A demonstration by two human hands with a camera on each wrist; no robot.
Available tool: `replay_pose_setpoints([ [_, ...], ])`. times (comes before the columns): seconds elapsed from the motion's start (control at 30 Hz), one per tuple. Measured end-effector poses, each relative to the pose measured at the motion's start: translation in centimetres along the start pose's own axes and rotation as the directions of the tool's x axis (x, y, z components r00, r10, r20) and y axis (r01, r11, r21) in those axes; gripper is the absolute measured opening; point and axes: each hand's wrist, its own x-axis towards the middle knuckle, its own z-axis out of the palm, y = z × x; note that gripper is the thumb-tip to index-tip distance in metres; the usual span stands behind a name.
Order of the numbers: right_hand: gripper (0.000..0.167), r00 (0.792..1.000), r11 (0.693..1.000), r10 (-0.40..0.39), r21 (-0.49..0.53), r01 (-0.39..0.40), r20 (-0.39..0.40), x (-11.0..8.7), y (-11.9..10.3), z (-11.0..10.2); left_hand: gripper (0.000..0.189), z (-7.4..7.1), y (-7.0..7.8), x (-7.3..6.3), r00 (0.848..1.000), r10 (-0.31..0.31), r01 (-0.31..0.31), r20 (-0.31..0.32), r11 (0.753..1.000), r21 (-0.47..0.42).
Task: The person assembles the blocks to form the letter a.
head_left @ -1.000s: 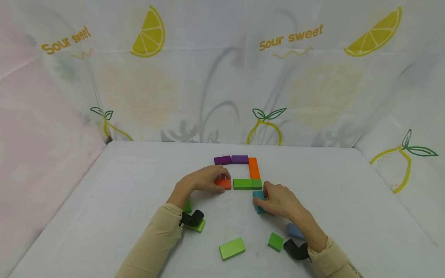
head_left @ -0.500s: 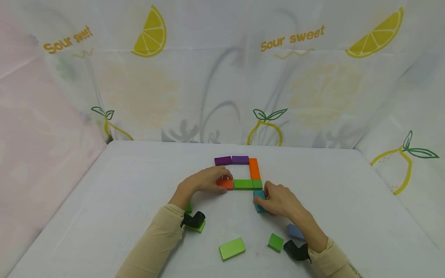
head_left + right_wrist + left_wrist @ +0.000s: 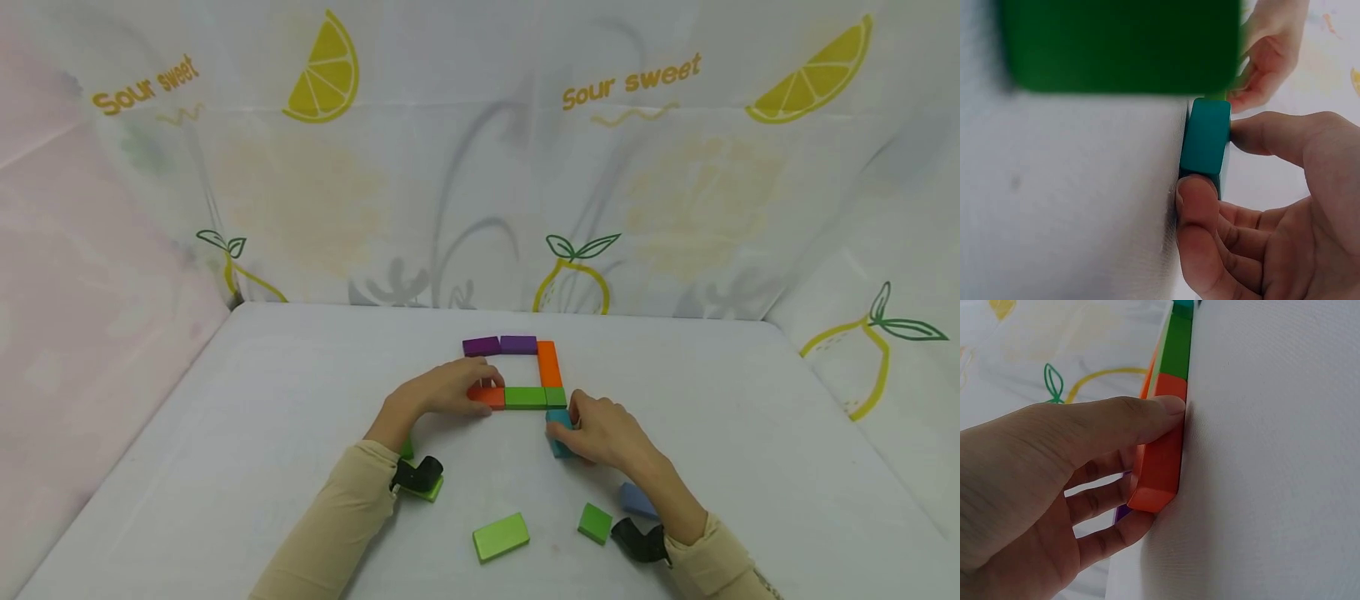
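My left hand (image 3: 450, 387) grips a red-orange block (image 3: 1163, 447), thumb along the near side and fingers behind it. The block's right end meets a long green block (image 3: 525, 398) in one straight row. A small green block (image 3: 555, 397) closes that row on the right. My right hand (image 3: 609, 432) pinches a teal block (image 3: 1207, 137) between thumb and fingers. In the head view the teal block points toward me, its far end right at the small green block.
Behind the row lie a dark purple block (image 3: 481, 346), a violet block (image 3: 518, 344) and an upright-running orange block (image 3: 550, 364). Nearer me are a light green block (image 3: 501, 537), a green block (image 3: 595, 523) and a blue block (image 3: 637, 500). Green pieces (image 3: 427, 489) show by my left wrist.
My left hand has slid the red-orange block right, and the gap to the long green block has gone. The teal block has shifted slightly away from me in my right hand.
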Motion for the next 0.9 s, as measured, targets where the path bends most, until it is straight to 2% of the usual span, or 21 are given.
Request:
replay_pose_setpoints([
  [0.43, 0.030, 1.000, 1.000, -0.001, -0.017, 0.001, -0.024, 0.01, -0.07, 0.18, 0.032, -0.04, 0.22, -0.13, 1.000, -0.006, 0.006, -0.003, 1.000, -0.007],
  [0.9, 0.031, 1.000, 1.000, 0.016, -0.004, -0.016, -0.015, 0.35, 0.02, 0.38, 0.032, 0.02, 0.21, -0.07, 1.000, -0.025, 0.025, 0.003, 1.000, -0.009],
])
